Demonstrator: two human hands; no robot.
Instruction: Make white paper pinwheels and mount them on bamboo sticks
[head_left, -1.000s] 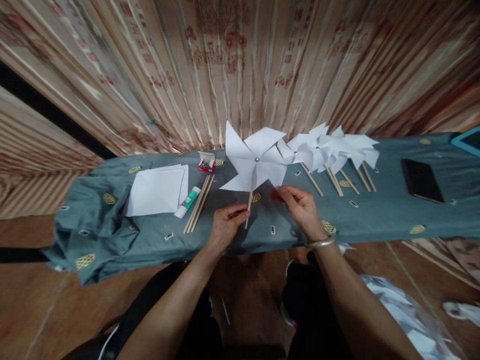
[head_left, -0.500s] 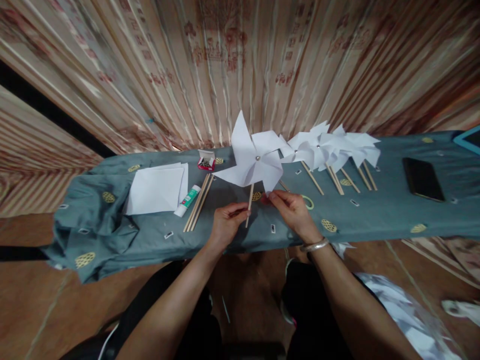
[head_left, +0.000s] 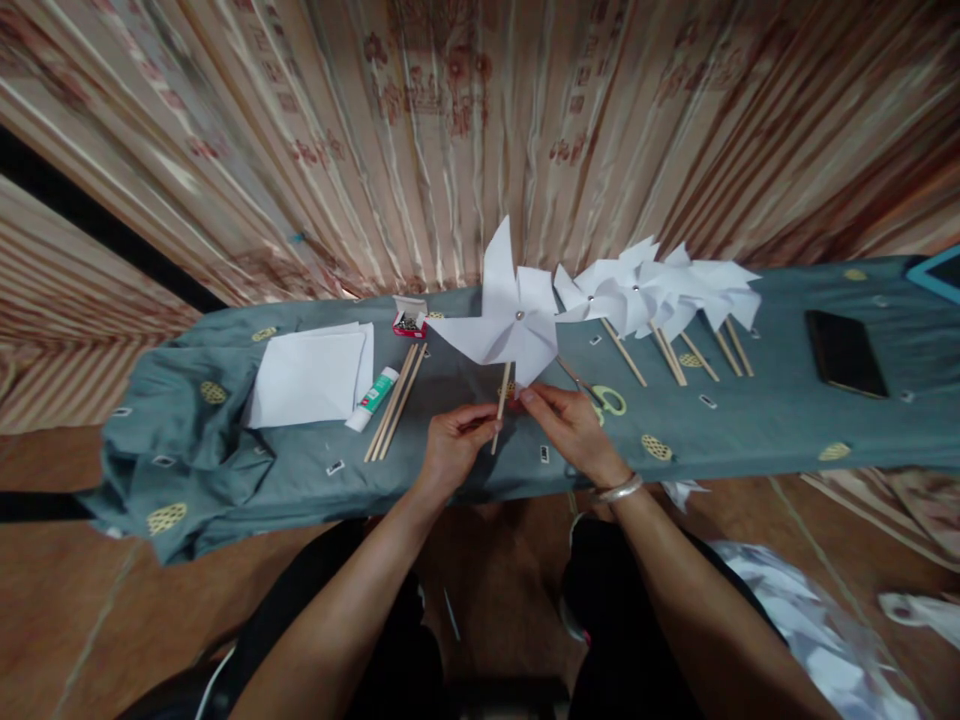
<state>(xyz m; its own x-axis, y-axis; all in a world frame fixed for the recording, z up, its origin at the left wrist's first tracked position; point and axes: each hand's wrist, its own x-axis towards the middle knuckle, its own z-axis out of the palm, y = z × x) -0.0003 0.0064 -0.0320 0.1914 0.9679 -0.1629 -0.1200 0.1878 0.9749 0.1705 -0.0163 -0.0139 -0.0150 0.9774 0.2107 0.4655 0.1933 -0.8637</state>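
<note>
Nearest the camera, the person's dark-clad legs [head_left: 615,600] stand over the brown floor [head_left: 67,590]; on the floor at the right lies a heap of white paper [head_left: 810,630], seemingly in clear plastic. Both forearms reach over the front edge of a table spread with a grey-green cloth [head_left: 765,430]; a silvery bracelet [head_left: 622,489] circles the right wrist.

The left hand [head_left: 450,445] is closed on a thin wooden stick [head_left: 504,400], pinching it between thumb and fingers near its lower end; at the stick's top, above the table and between the two hands, is a white paper pinwheel [head_left: 499,335] with a round metal stud at its centre. The right hand [head_left: 570,425] has thumb and fingers drawn together at the tip of the lowest blade; whether they pinch the paper or merely touch it, one cannot tell.

Left of the left hand lie a few loose sticks [head_left: 395,402], side by side; just beyond them is a green-and-white glue stick [head_left: 373,398], then a stack of white paper [head_left: 307,375]; scissors [head_left: 611,400] with pale green handles lie just past the right hand; a black phone [head_left: 846,353] lies well to the right.

Farther back, an open red box [head_left: 409,318] holds small metal pieces; a row of other pinwheels [head_left: 652,285] overlaps right of centre; a blue-edged device [head_left: 937,275] shows at the right border; behind everything hangs a patterned curtain [head_left: 465,130].
</note>
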